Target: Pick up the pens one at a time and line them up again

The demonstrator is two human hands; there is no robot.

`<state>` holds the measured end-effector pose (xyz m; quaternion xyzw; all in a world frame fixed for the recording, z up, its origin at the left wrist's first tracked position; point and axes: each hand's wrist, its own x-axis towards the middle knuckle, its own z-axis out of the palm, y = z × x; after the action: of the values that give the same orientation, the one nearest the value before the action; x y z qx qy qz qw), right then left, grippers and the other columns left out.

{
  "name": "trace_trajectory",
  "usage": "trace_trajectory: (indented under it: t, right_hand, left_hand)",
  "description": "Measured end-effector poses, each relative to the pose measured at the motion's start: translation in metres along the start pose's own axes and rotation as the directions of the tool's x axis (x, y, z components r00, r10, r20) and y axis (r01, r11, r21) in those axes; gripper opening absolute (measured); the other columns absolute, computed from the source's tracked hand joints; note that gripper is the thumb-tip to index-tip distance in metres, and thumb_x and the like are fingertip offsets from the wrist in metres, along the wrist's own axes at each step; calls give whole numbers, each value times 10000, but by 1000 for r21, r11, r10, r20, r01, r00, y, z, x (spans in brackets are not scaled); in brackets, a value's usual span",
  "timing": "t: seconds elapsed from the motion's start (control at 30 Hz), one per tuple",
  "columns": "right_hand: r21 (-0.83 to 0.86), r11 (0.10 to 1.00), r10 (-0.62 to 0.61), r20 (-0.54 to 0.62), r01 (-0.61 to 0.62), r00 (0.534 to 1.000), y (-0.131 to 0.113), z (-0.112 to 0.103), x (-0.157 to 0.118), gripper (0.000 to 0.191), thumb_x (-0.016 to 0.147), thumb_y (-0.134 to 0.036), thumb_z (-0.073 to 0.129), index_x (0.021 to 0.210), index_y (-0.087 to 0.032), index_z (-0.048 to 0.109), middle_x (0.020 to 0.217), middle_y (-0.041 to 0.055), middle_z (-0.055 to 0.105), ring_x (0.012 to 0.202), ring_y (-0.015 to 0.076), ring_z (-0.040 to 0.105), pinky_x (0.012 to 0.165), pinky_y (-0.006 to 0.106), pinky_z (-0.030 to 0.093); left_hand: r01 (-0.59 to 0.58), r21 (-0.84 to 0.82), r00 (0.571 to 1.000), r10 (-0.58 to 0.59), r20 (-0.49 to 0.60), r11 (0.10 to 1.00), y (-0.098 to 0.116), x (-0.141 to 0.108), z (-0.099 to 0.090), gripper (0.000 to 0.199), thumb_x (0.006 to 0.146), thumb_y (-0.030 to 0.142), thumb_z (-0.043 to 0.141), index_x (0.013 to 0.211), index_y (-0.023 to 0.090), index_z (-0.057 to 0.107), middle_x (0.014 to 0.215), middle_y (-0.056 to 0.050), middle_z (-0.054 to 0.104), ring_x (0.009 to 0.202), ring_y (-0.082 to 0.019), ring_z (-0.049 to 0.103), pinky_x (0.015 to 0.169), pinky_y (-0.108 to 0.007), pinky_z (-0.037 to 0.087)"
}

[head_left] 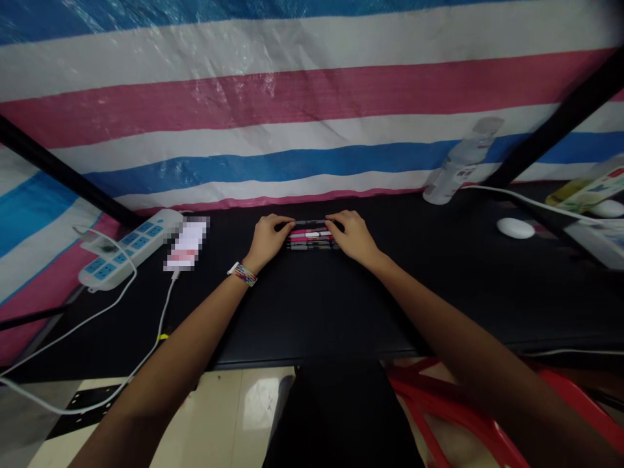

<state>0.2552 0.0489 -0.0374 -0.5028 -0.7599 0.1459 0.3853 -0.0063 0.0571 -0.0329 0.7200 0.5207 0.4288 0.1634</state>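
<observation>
Several pens lie side by side on the black table (312, 305), stacked as a row running left to right. Pink pens (308, 233) sit in the middle of the row, with dark grey pens (312, 246) on the near side. At the far side is a dark pen (311, 222). My left hand (268, 240) pinches its left end between thumb and fingers, and a patterned woven band (244, 273) circles that wrist. My right hand (353, 237) has its thumb and fingers at the same pen's right end. Fingertips partly cover both ends.
On the left are a white power strip (134, 247), a phone (188, 244) and white cables (166, 312). To the right stand a clear bottle (461, 162) and a white mouse (515, 228). A striped plastic sheet (292, 97) hangs behind; a red chair (453, 396) is below.
</observation>
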Motion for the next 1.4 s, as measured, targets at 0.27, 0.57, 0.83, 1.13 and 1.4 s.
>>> trace_trajectory:
  t: [0.27,0.57,0.83,1.13,1.4]
  right_hand:
    - [-60,998,8,23,-6,1000,-3,2,-3,317,1095,-326,583,1172,-217,870,1161,156,783,1139,373,670,1053,546,550]
    - [-36,998,-48,-13,47,999,4,4,-5,325,1073,-277,603,1299,-200,823,1242,158,758,1192,351,672,1114,556,544]
    - [38,896,-443,-9,443,897,-15,-11,-25,160,1018,-171,664,1008,-228,812,1345,153,739,1293,350,669,1107,583,578]
    - [-34,861,-499,132,507,856,-25,-16,-30,159,984,-141,706,1058,-230,815,1422,152,726,1431,395,598,1157,644,538]
    - [-2,901,-433,75,434,898,-17,-9,-35,142,959,-126,720,1005,-247,777,1376,132,741,1403,384,600,1159,640,528]
  left_hand:
    - [-73,102,997,71,18,992,0,-3,2,209,1026,275,685,1033,245,892,1004,-108,810,987,-310,700,996,-486,500]
    - [-568,348,823,514,242,746,44,-23,-9,250,1079,337,601,1183,206,787,1278,-168,748,1168,-370,646,1019,-551,493]
    - [-856,359,496,790,361,373,40,-19,-5,156,1084,260,634,997,184,739,1055,-123,754,1064,-303,679,930,-494,551]
    - [-843,311,531,771,352,438,37,-22,-3,140,1064,225,632,976,197,737,1059,-115,748,1085,-305,676,960,-521,562]
    - [-854,269,518,769,375,445,40,-24,-4,160,1076,207,606,992,194,741,1009,-103,739,1042,-291,676,947,-500,567]
